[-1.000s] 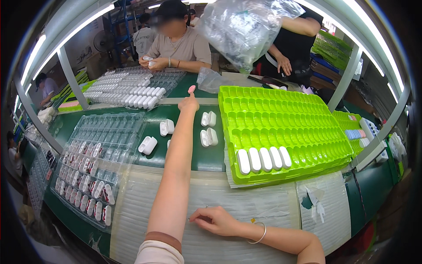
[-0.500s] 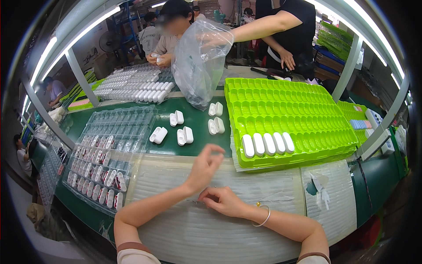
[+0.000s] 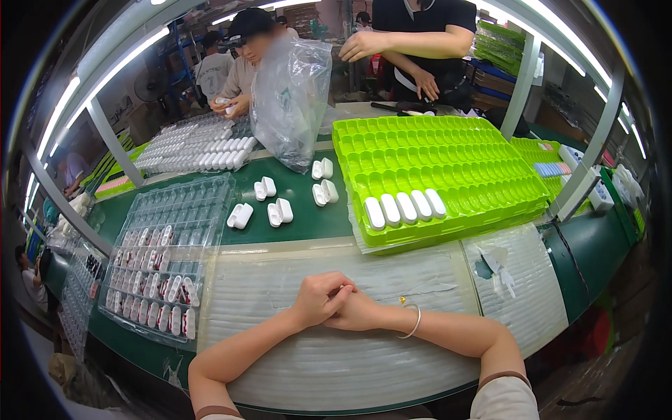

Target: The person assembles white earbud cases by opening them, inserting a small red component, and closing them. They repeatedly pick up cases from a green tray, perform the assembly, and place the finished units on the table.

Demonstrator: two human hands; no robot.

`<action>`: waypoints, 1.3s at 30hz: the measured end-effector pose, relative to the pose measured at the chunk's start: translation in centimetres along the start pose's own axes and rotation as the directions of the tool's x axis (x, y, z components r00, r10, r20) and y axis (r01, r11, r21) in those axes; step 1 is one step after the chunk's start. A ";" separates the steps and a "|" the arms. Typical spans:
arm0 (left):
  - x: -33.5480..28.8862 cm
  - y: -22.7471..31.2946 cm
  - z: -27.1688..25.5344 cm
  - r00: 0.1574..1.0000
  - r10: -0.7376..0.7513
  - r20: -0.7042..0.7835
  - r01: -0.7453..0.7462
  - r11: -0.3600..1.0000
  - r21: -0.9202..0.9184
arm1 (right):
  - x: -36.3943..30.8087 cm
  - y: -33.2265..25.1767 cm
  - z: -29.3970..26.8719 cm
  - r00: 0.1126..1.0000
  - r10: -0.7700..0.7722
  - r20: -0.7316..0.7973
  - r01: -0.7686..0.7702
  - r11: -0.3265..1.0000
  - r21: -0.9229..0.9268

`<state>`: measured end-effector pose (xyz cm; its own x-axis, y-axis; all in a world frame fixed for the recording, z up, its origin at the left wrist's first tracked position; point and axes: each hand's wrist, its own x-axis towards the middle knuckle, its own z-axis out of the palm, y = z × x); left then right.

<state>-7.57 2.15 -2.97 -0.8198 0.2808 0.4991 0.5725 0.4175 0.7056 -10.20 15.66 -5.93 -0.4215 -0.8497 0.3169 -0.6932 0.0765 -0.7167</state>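
Observation:
My left hand [image 3: 316, 297] lies over my right hand [image 3: 355, 312], its fingers curled onto the back of it, above the pale padded mat. My right hand's fingers are mostly hidden underneath, so whether they hold anything does not show. A bracelet [image 3: 414, 321] circles my right wrist. Beyond the hands, several small white earbud cases [image 3: 280, 212] stand on the green tabletop with lids raised. To the right, a bright green tray [image 3: 448, 234] carries several closed white cases [image 3: 407, 208] in its front row.
At left, a clear plastic tray [image 3: 185, 199] holds white-and-red case parts. A clear plastic bag [image 3: 290, 105] stands behind the cases. Across the bench, one person handles a white piece near more filled trays [image 3: 189, 143]; another person's arm [image 3: 413, 43] reaches out. Metal posts [image 3: 521, 87] flank the bench.
My left hand has come down onto my right hand. The co-worker's hand has left the bag, which looks more upright. The whole view has shifted slightly.

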 end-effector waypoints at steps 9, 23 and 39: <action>0.4 -0.2 0.1 1.000 0.020 0.002 -0.020 1.000 0.004 | 0.0 0.2 0.3 0.999 0.034 -0.022 -0.033 0.999 0.032; 0.1 -0.8 0.3 0.997 -0.080 -0.005 0.079 0.993 -0.089 | 0.6 -0.4 0.2 0.992 -0.096 -0.077 0.096 0.995 -0.012; 1.9 -2.2 1.0 0.875 -0.472 -0.107 0.374 0.800 -0.469 | -17.5 12.8 -35.2 -0.113 -0.206 -0.972 -0.634 0.768 -0.089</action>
<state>-10.39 2.60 -4.08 -0.9865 -0.0436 0.1576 0.1562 0.0341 0.9871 -32.24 49.87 1.25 -0.3778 0.5874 0.7157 -0.3177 0.6438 -0.6961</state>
